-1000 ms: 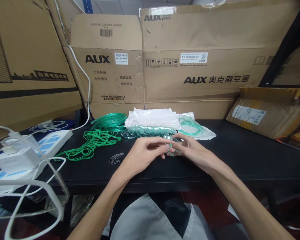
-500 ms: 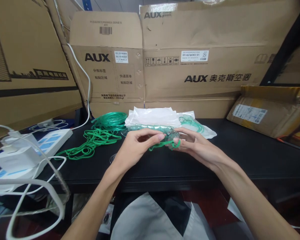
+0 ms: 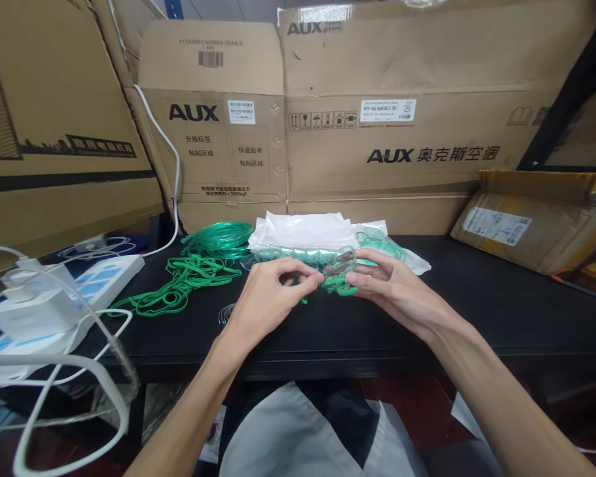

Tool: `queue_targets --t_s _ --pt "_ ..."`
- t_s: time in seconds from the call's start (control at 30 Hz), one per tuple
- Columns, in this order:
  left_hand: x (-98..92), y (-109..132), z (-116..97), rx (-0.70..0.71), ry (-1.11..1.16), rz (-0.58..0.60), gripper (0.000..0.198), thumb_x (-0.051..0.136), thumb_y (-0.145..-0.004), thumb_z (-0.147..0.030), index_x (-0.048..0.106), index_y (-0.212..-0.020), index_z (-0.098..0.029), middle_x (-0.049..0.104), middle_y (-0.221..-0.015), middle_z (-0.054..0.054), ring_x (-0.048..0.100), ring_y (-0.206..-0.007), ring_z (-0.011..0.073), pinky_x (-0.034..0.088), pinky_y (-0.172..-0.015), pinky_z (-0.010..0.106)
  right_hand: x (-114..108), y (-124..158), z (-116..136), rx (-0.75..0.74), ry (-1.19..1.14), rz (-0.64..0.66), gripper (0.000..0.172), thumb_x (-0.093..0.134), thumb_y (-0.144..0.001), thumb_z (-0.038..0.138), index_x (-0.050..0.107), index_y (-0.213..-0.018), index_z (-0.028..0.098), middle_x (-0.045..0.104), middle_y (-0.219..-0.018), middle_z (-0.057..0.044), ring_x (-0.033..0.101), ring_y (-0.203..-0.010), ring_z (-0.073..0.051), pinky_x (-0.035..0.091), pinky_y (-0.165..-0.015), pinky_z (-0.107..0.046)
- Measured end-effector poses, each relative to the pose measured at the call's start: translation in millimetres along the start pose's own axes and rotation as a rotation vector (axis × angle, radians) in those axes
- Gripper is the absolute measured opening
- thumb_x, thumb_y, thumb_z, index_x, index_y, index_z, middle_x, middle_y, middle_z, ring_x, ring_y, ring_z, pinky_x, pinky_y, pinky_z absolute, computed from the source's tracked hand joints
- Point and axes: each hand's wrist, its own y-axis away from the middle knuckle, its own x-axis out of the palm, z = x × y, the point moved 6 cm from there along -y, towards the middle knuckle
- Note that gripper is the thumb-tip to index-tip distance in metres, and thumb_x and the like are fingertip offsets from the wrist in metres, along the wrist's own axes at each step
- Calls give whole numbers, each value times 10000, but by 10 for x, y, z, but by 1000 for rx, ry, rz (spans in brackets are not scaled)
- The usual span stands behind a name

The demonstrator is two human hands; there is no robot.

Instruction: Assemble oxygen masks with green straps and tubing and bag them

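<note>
A clear plastic face mask with a green elastic strap is held up over the table. My right hand grips the mask's right side between thumb and fingers. With thumb and forefinger pinched together at the mask's left side, my left hand holds a bit of the strap, mostly hidden by the fingertips. Just behind lies a row of stacked clear green masks. Left of my left hand sits a loose heap of green elastic straps, in front of a coil of green tubing.
White packets lie behind the masks, and a bag with green tubing is at their right. A power strip with white cables stands left on the black table. Large cardboard boxes wall the back; a taped carton sits right.
The mask has turned in my right hand, so its clear rim now stands up. My left fingertips have shifted slightly, and less strap hangs visible between the hands.
</note>
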Motion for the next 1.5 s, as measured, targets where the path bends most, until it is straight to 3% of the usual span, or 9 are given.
queue_targets --t_s 0.37,0.6,0.8,0.93,1.07,1.17,1.23,1.5 --pt "-14 6 -15 -7 -68 -25 117 696 -857 -267 791 -797 -233 740 -725 -46 562 -631 132 410 -633 254 10 -8 15 -34 137 -31 358 845 -777 303 699 -1096 231 738 -1134 -60 672 -1126 -264 520 -1008 -440" --pt "-38 35 -109 123 -216 -143 116 688 -906 -281 799 -890 -252 765 -831 -37 595 -662 140 435 -670 266 25 -39 62 -112 323 -62 320 841 -767 329 669 -1024 247 747 -1108 -38 698 -1109 -270 524 -1011 -426" --pt "-40 86 -176 260 -272 -236 113 701 -921 -290 805 -931 -248 765 -834 -18 647 -708 147 454 -720 277 67 1 62 -82 303 -8 310 800 -788 272 626 -1044 268 759 -1010 -13 755 -902 -238 554 -930 -426" --pt "-57 127 -237 367 -309 -304 130 690 -940 -309 797 -951 -236 745 -794 -18 649 -705 135 420 -732 297 119 35 102 -83 157 48 258 673 -847 199 660 -1084 301 740 -1169 -15 723 -1067 -240 516 -1004 -427" --pt "-37 156 -273 490 -300 -301 116 673 -955 -277 777 -957 -226 761 -841 -8 664 -739 137 398 -744 317 76 11 84 -88 96 -56 172 607 -932 305 737 -1042 284 736 -1220 -41 629 -1244 -275 512 -993 -420" --pt "-3 167 -268 529 -309 -286 116 662 -963 -279 763 -940 -226 765 -836 -4 667 -738 143 389 -747 330 42 -22 24 -79 238 -135 256 685 -907 451 795 -1037 260 743 -1223 -69 627 -1227 -303 507 -998 -432" --pt "17 171 -263 539 -321 -276 109 659 -964 -269 758 -947 -226 770 -849 -3 670 -752 149 383 -757 338 58 -38 6 -108 265 -120 281 735 -864 484 815 -997 250 763 -1182 -78 645 -1197 -306 493 -1031 -443" --pt "25 167 -260 506 -267 -282 142 682 -952 -263 747 -1078 -253 796 -968 -10 697 -822 156 390 -813 339 66 -22 47 -170 177 -133 227 808 -818 404 805 -978 243 764 -1183 -71 675 -1145 -282 515 -994 -408"
